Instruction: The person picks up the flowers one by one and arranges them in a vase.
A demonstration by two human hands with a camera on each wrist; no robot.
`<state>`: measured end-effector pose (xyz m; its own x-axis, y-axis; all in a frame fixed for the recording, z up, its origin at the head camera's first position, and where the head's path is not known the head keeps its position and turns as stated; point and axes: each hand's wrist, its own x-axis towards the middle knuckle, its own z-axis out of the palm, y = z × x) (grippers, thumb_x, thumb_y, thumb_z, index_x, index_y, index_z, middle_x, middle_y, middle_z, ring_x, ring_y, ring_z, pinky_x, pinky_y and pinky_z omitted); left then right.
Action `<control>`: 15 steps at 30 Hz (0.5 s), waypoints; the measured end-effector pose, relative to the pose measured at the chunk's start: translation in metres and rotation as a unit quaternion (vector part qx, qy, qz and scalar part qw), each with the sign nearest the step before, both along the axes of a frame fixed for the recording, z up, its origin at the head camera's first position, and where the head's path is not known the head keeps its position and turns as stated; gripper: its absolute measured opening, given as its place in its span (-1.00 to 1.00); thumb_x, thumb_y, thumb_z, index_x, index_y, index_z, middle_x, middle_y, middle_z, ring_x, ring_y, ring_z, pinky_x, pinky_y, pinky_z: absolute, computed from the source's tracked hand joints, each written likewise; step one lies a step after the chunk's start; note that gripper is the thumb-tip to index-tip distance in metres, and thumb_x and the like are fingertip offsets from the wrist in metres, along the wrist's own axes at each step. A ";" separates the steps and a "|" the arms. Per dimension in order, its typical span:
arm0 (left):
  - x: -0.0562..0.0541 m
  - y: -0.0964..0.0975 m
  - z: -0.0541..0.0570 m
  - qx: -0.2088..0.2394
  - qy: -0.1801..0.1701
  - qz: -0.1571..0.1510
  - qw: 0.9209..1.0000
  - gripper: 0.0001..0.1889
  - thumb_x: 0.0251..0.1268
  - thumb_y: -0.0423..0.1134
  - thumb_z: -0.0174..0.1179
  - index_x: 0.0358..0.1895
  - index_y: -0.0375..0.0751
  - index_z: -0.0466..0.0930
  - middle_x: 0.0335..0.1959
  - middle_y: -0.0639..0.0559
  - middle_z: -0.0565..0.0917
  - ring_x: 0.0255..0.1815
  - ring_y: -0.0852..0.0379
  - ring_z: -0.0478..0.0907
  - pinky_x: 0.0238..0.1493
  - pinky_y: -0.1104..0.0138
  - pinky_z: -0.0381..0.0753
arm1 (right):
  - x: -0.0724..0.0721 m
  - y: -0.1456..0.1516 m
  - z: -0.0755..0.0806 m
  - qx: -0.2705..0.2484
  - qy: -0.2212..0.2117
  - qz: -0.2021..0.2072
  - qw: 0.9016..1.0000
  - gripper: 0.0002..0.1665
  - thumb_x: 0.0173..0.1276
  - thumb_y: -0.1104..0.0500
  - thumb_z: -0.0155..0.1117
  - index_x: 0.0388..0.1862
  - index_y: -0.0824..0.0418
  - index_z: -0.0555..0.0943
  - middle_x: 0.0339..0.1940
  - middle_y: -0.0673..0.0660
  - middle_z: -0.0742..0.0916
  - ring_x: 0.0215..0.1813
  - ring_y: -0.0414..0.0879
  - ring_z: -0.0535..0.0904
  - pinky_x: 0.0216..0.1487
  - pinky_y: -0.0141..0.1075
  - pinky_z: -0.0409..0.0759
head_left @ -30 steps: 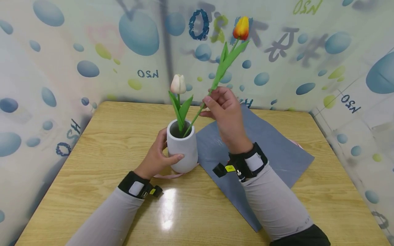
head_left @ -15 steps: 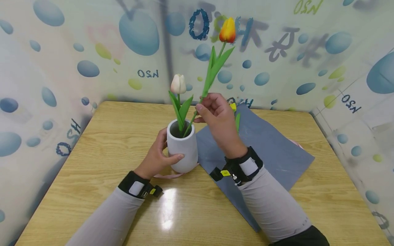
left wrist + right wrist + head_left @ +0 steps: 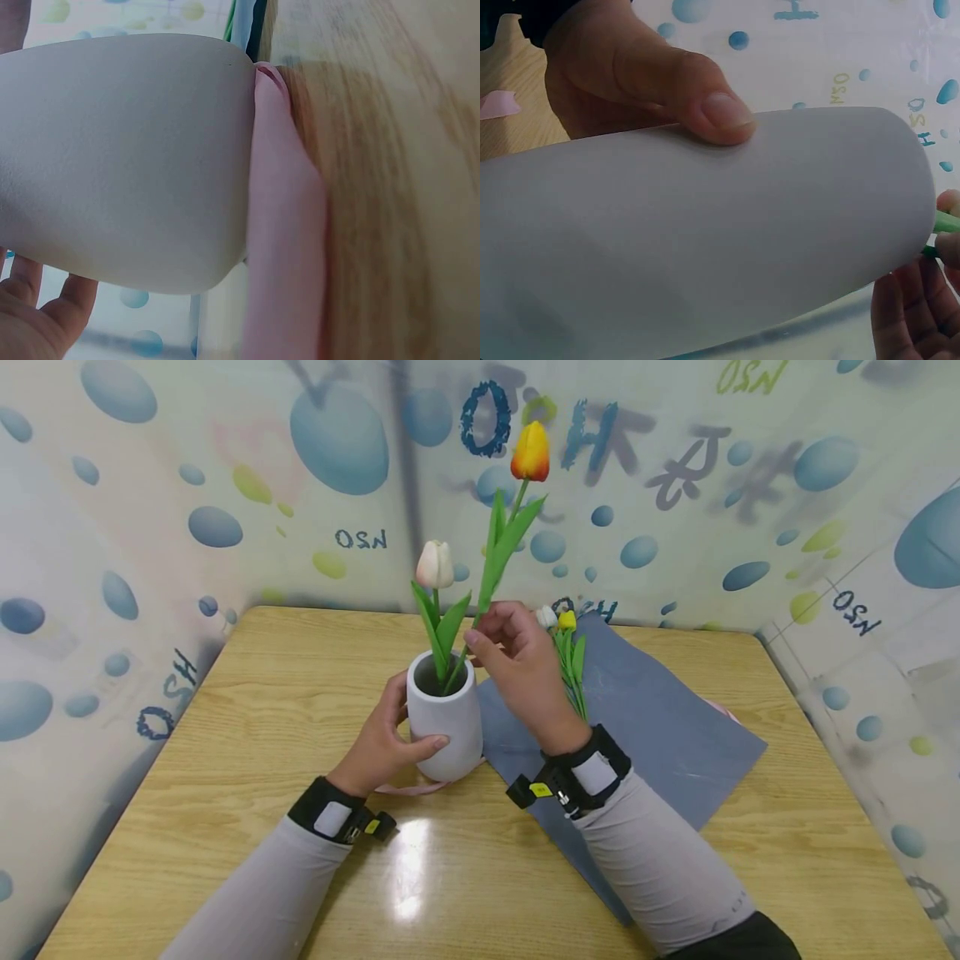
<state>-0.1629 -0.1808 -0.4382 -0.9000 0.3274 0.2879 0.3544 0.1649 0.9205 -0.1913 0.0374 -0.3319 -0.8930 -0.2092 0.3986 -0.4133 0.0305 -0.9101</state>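
My left hand (image 3: 390,735) grips the side of a white vase (image 3: 446,735), its thumb across the front; the left wrist view shows the vase wall (image 3: 127,165) close up. Inside the vase stands a white tulip (image 3: 435,566) with green leaves. My right hand (image 3: 525,672) pinches the green stem of a red-and-yellow tulip (image 3: 530,452) just above the rim. That stem's lower end is inside the vase, and the flower leans right, higher than the white one. In the right wrist view, the left thumb (image 3: 727,120) presses the vase.
A grey-blue sheet of wrapping paper (image 3: 660,727) lies on the wooden table (image 3: 225,760), right of the vase. Several more tulips (image 3: 570,652), one yellow and one white, lie on it behind my right hand. A pink ribbon (image 3: 285,217) runs by the vase's base.
My right hand has moved down and left, lowering the red-and-yellow tulip and bringing it more upright. The tulips on the paper have come into view. The left hand and vase stayed still.
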 end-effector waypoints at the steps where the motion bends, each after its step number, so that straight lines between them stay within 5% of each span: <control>1: 0.000 0.000 0.000 -0.001 0.000 0.000 1.000 -0.04 0.21 -0.31 0.48 0.59 0.18 0.10 0.50 0.01 0.39 0.48 -0.04 0.33 0.51 -0.29 0.23 | 0.000 0.000 -0.001 0.005 0.004 -0.002 1.000 -0.77 0.54 0.24 0.27 0.05 0.33 0.52 -0.17 0.17 0.66 -0.13 -0.09 0.66 -0.07 -0.21 0.75; 7: 0.001 0.000 0.000 -0.002 0.003 0.001 1.000 -0.03 0.20 -0.33 0.48 0.60 0.18 0.10 0.49 0.01 0.39 0.48 -0.03 0.34 0.50 -0.27 0.25 | 0.002 -0.001 -0.004 0.038 0.017 -0.012 0.999 -0.78 0.52 0.21 0.30 0.04 0.30 0.56 -0.17 0.17 0.69 -0.12 -0.10 0.65 -0.14 -0.29 0.64; 15: 0.000 0.000 0.000 0.001 0.003 0.003 1.000 -0.03 0.19 -0.35 0.48 0.60 0.14 0.11 0.50 0.00 0.39 0.48 -0.03 0.33 0.51 -0.24 0.25 | 0.005 -0.001 -0.005 0.108 0.038 -0.019 0.993 -0.81 0.51 0.18 0.33 0.00 0.23 0.61 -0.11 0.11 0.70 0.01 -0.08 0.67 0.02 -0.11 0.68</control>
